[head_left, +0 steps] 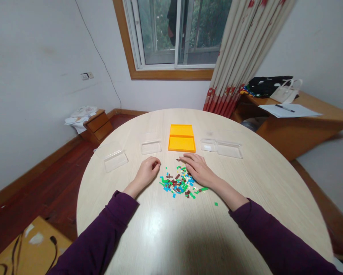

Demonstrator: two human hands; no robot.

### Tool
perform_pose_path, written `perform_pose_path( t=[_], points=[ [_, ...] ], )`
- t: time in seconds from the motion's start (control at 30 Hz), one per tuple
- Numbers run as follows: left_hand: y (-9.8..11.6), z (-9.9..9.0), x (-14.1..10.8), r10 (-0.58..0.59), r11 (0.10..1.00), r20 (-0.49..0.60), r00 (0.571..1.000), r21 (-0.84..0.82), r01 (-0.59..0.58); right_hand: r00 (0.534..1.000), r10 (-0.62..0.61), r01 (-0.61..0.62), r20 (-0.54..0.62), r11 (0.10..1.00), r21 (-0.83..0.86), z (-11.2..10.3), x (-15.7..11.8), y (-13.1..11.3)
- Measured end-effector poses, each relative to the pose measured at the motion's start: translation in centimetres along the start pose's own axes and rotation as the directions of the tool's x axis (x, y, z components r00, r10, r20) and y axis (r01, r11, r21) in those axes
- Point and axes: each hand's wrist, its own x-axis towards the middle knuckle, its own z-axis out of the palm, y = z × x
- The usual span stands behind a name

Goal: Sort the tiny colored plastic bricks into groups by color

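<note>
A loose pile of small flat plastic pieces (175, 186) in green, blue, brown and a few other colours lies in the middle of the round table (160, 236). At the left of the pile rests my left hand (148, 170), its fingers curled into a pinch; whatever they hold, if anything, is hidden. My right hand (198, 168) lies palm down over the pile's right side with fingers stretched out. Its fingertips are close to a few tiny brown pieces (177, 159). One green piece (216, 204) sits apart, near my right forearm.
Beyond the pile stands an open yellow case (182, 143). Clear plastic boxes flank it: one (151, 147) just left, another (115, 161) farther left, and a small (208, 145) and a larger one (229, 149) right. A desk (317, 114) is at the right.
</note>
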Motion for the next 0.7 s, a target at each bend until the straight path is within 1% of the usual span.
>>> perform_pose_path(
  t=[0.17, 0.27, 0.33, 0.47, 0.57, 0.7],
  points=[
    [0.0, 0.1, 0.3, -0.034, 0.999, -0.002, 0.999, -0.004, 0.034, 0.998, -0.022, 0.028, -0.067, 0.996, 0.082, -0.3, 0.1, 0.0],
    [0.0, 0.3, 0.6, -0.039, 0.999, 0.008, 0.999, 0.000, 0.039, 0.993, -0.053, 0.069, -0.103, 0.986, 0.153, -0.4, 0.0, -0.6],
    [-0.1, 0.5, 0.7, -0.036, 0.999, 0.008, 0.999, -0.002, 0.036, 0.992, -0.098, 0.111, -0.080, 0.977, 0.180, -0.4, -0.1, -1.3],
    [-0.1, 0.4, 0.7, -0.019, 1.000, -0.010, 1.000, -0.022, 0.019, 0.986, -0.168, 0.162, 0.019, 0.972, 0.167, -0.7, -0.4, -2.3],
    [0.4, 0.0, 0.4, 0.013, 0.999, -0.004, 1.000, -0.031, -0.013, 0.985, -0.163, 0.154, 0.051, 0.976, 0.152, -0.9, -0.6, -2.4],
    [1.2, -0.5, -0.3, 0.097, 0.994, 0.068, 0.993, 0.041, -0.100, 0.991, -0.129, 0.124, 0.027, 0.981, 0.149, -0.7, -0.5, -1.9]
  ],
)
